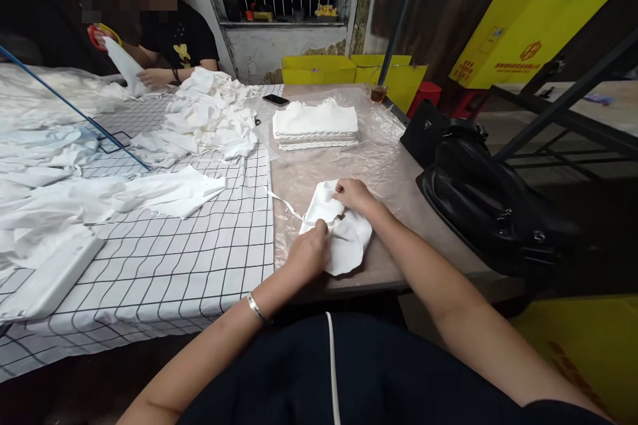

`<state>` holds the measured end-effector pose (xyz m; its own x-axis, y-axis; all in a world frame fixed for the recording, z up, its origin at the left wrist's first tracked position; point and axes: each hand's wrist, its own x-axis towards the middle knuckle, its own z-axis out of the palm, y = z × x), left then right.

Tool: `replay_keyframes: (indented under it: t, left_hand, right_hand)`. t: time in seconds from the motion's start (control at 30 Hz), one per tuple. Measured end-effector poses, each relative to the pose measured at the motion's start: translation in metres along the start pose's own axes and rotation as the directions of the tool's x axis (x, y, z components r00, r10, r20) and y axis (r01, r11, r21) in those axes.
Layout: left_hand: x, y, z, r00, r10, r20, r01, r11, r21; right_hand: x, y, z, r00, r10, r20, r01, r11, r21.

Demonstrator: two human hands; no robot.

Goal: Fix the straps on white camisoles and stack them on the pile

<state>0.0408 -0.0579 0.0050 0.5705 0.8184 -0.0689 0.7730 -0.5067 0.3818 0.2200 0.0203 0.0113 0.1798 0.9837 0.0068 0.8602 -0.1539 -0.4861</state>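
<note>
A small white cloth piece (pixel 349 247) lies partly spread on the plastic-covered table near its front edge, with a thin white strap (pixel 286 201) trailing off to the left. My left hand (pixel 310 252) is closed on the cloth's near left part, thumb on top. At the far edge my right hand (pixel 355 195) pinches the same cloth between thumb and fingers. A fold crosses the middle of the cloth between both hands. Beyond it sits a neat stack of folded white cloth pieces (pixel 315 123).
A checked tablecloth (pixel 234 239) on the left bears loose white garments (pixel 209 113). A phone (pixel 276 99) and a cup (pixel 379 93) stand farther back. Black bags (pixel 478 179) lie along the right edge. Across the table a person (pixel 184 40) holds scissors (pixel 100 36) and white cloth.
</note>
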Motion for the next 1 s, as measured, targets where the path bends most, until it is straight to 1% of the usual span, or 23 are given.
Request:
replay_keyframes:
  t: [0.07, 0.1, 0.13, 0.17, 0.2, 0.23, 0.27, 0.3, 0.33, 0.37, 0.4, 0.43, 0.5, 0.53, 0.57, 0.63, 0.67, 0.7, 0.73, 0.8, 0.87, 0.93, 1.0]
  left_hand:
    - [-0.001, -0.015, -0.010, 0.996, -0.078, -0.048, 0.076, 0.995, -0.058]
    - [-0.002, -0.022, -0.016, 0.990, -0.113, -0.082, 0.106, 0.991, -0.082]
    - [-0.002, -0.028, -0.024, 0.983, -0.142, -0.117, 0.130, 0.986, -0.103]
    - [-0.002, -0.034, -0.032, 0.974, -0.165, -0.154, 0.147, 0.982, -0.122]
    - [-0.001, -0.040, -0.042, 0.964, -0.184, -0.190, 0.160, 0.977, -0.139]
    - [0.000, -0.045, -0.052, 0.955, -0.199, -0.221, 0.168, 0.974, -0.152]
    - [0.001, -0.050, -0.062, 0.947, -0.208, -0.246, 0.172, 0.972, -0.160]
    - [0.003, -0.054, -0.073, 0.940, -0.212, -0.267, 0.172, 0.971, -0.164]
    - [0.005, -0.058, -0.084, 0.935, -0.208, -0.288, 0.167, 0.973, -0.160]
    - [0.007, -0.061, -0.095, 0.932, -0.197, -0.305, 0.159, 0.977, -0.145]
    - [0.010, -0.064, -0.105, 0.930, -0.181, -0.320, 0.152, 0.982, -0.115]
    - [0.012, -0.065, -0.115, 0.930, -0.159, -0.330, 0.142, 0.987, -0.074]
    - [0.016, -0.067, -0.130, 0.937, -0.104, -0.334, 0.117, 0.993, 0.017]
    - [0.017, -0.068, -0.135, 0.940, -0.078, -0.332, 0.102, 0.993, 0.054]
    - [0.018, -0.068, -0.136, 0.943, -0.056, -0.327, 0.086, 0.993, 0.078]
    - [0.016, -0.068, -0.129, 0.953, -0.014, -0.301, 0.043, 0.995, 0.090]
    - [0.015, -0.068, -0.121, 0.961, -0.001, -0.275, 0.024, 0.996, 0.082]
    - [0.012, -0.068, -0.110, 0.972, 0.004, -0.236, 0.011, 0.998, 0.064]
    - [0.009, -0.068, -0.097, 0.982, -0.001, -0.189, 0.008, 0.999, 0.035]
    - [0.002, -0.067, -0.069, 0.995, -0.036, -0.098, 0.033, 0.999, -0.036]
    - [-0.005, -0.065, -0.045, 0.995, -0.077, -0.067, 0.071, 0.994, -0.086]
    - [-0.010, -0.062, -0.030, 0.989, -0.100, -0.106, 0.091, 0.993, -0.080]
    - [-0.013, -0.057, -0.022, 0.983, -0.106, -0.152, 0.103, 0.994, -0.027]
  right_hand:
    - [-0.001, 0.013, -0.010, 0.998, 0.024, -0.051, -0.024, 1.000, 0.007]
    - [-0.003, 0.020, -0.015, 0.994, 0.053, -0.096, -0.049, 0.998, 0.043]
    - [-0.006, 0.027, -0.022, 0.985, 0.101, -0.141, -0.083, 0.988, 0.129]
    - [-0.009, 0.033, -0.028, 0.972, 0.167, -0.167, -0.117, 0.955, 0.273]
    - [-0.011, 0.038, -0.036, 0.958, 0.240, -0.155, -0.146, 0.877, 0.459]
    - [-0.014, 0.041, -0.043, 0.948, 0.300, -0.101, -0.166, 0.743, 0.649]
    - [-0.016, 0.044, -0.051, 0.944, 0.329, -0.019, -0.183, 0.574, 0.798]
    - [-0.018, 0.045, -0.059, 0.944, 0.324, 0.066, -0.205, 0.416, 0.886]
    - [-0.019, 0.045, -0.066, 0.944, 0.301, 0.137, -0.228, 0.293, 0.928]
    - [-0.020, 0.044, -0.074, 0.943, 0.277, 0.184, -0.248, 0.216, 0.944]
    - [-0.020, 0.043, -0.081, 0.943, 0.260, 0.207, -0.257, 0.177, 0.950]
    - [-0.020, 0.042, -0.088, 0.946, 0.248, 0.210, -0.255, 0.167, 0.952]
    - [-0.019, 0.040, -0.098, 0.958, 0.234, 0.166, -0.217, 0.214, 0.952]
    - [-0.019, 0.040, -0.102, 0.965, 0.228, 0.128, -0.190, 0.274, 0.943]
    - [-0.019, 0.040, -0.103, 0.971, 0.221, 0.089, -0.166, 0.363, 0.917]
    - [-0.018, 0.042, -0.100, 0.981, 0.194, 0.003, -0.125, 0.619, 0.776]
    - [-0.019, 0.043, -0.095, 0.983, 0.177, -0.042, -0.107, 0.753, 0.650]
    - [-0.019, 0.042, -0.088, 0.984, 0.156, -0.083, -0.094, 0.860, 0.501]
    - [-0.018, 0.040, -0.080, 0.984, 0.136, -0.112, -0.087, 0.929, 0.358]
    - [-0.017, 0.031, -0.061, 0.988, 0.104, -0.117, -0.082, 0.981, 0.177]
    - [-0.013, 0.012, -0.041, 0.993, 0.078, -0.083, -0.066, 0.988, 0.137]
    - [-0.006, -0.013, -0.021, 0.998, 0.028, -0.051, -0.021, 0.989, 0.144]
    - [0.000, -0.039, -0.004, 0.999, -0.042, 0.023, 0.039, 0.989, 0.141]
